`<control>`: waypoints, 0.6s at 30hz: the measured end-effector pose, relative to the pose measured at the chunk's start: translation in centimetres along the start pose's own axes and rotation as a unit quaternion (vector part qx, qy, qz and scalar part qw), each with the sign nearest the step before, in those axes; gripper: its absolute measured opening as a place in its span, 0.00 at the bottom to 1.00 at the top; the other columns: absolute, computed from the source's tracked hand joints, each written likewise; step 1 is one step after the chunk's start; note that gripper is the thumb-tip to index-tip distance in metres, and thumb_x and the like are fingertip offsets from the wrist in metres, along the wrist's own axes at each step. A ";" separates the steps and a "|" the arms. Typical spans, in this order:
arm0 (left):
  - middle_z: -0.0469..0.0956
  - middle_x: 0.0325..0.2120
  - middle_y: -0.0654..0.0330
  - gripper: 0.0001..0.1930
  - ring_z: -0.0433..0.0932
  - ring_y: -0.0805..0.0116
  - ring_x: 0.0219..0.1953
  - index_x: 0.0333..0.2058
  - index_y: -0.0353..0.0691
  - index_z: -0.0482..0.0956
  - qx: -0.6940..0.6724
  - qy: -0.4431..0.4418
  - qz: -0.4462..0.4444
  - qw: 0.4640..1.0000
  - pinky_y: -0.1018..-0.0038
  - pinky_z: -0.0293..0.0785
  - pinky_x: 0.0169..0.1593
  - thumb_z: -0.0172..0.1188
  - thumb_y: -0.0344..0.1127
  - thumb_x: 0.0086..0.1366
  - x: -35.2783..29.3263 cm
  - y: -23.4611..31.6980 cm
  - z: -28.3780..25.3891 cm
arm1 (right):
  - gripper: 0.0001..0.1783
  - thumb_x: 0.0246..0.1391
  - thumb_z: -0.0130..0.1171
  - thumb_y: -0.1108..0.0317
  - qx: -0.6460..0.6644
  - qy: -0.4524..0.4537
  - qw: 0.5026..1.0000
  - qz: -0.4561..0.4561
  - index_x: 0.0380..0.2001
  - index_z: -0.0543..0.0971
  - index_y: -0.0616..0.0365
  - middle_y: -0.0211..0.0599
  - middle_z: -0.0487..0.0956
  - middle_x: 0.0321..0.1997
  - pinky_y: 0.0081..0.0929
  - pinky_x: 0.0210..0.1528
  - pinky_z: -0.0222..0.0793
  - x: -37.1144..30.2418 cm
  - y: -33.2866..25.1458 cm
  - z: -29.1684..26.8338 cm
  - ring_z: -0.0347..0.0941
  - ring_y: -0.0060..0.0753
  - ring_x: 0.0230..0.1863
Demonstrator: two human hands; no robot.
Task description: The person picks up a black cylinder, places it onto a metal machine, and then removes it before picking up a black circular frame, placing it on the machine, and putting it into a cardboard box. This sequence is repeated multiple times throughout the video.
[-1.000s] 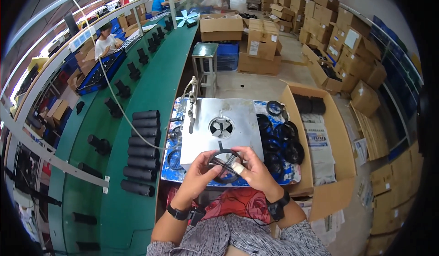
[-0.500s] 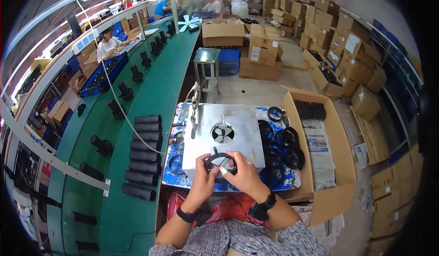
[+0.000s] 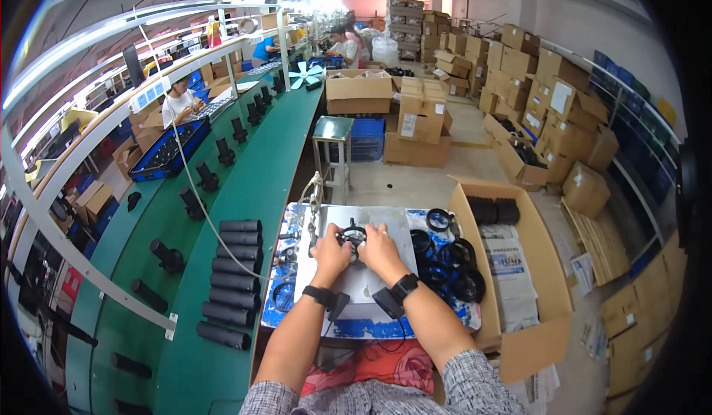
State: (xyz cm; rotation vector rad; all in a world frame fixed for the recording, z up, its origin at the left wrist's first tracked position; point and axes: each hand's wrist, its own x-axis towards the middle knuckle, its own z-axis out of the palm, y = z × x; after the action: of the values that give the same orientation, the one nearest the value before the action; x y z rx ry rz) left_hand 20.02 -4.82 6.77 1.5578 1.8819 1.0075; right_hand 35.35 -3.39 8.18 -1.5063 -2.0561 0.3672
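Observation:
Both my hands reach forward over a silver metal box (image 3: 337, 307) and grip a black ring (image 3: 355, 229) with a small tab. The ring sits at the round opening in the box's top. My left hand (image 3: 331, 252) has its fingers closed on the ring's left side. Opposite it, my right hand (image 3: 380, 251) grips the right side. Fingers partly hide the ring and the opening, so I cannot tell whether it is fully seated. A metal valve fitting (image 3: 315, 200) with a hose stands at the box's left edge.
Several loose black rings (image 3: 467, 287) lie right of the box, beside an open carton (image 3: 550, 259) with newspaper and black parts inside. To the left, black tubes (image 3: 230, 290) lie in a row by a green conveyor (image 3: 289, 142). Beyond stands a metal stool (image 3: 333, 128). A person (image 3: 178, 105) sits across the conveyor.
My hands have moved forward with the ring, from the box's near edge to the round opening. My arms are stretched farther out, and the head view has tilted up slightly.

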 end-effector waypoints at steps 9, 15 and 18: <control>0.77 0.52 0.52 0.20 0.75 0.47 0.56 0.53 0.50 0.81 0.120 0.117 0.069 0.983 0.47 0.66 0.57 0.71 0.44 0.63 -0.8 -1.1 1.2 | 0.33 0.52 0.66 0.63 -0.002 -0.049 0.999 0.011 0.61 0.77 0.62 0.61 0.76 0.56 0.54 0.56 0.78 0.1 0.5 -1.7 0.80 0.68 0.50; 0.76 0.52 0.52 0.18 0.74 0.47 0.56 0.52 0.49 0.84 0.117 0.043 0.112 0.986 0.49 0.66 0.58 0.69 0.43 0.65 -1.8 -2.4 -1.0 | 0.45 0.46 0.73 0.51 0.020 -0.074 0.995 -0.060 0.66 0.75 0.60 0.54 0.72 0.64 0.47 0.62 0.76 -0.6 1.1 -2.2 0.79 0.60 0.59; 0.77 0.51 0.53 0.16 0.75 0.48 0.55 0.52 0.49 0.84 0.074 0.053 0.153 0.984 0.50 0.67 0.57 0.68 0.41 0.66 -2.3 -4.4 -3.2 | 0.49 0.43 0.75 0.47 0.031 -0.079 0.994 -0.068 0.67 0.74 0.60 0.53 0.72 0.64 0.46 0.63 0.76 -0.5 1.4 -1.9 0.78 0.58 0.60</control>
State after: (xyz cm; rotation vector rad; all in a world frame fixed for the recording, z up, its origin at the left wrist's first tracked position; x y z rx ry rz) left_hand 15.48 -8.13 5.05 1.9624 1.8599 1.1197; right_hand 37.67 -3.63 8.87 -1.3291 -2.2352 0.5065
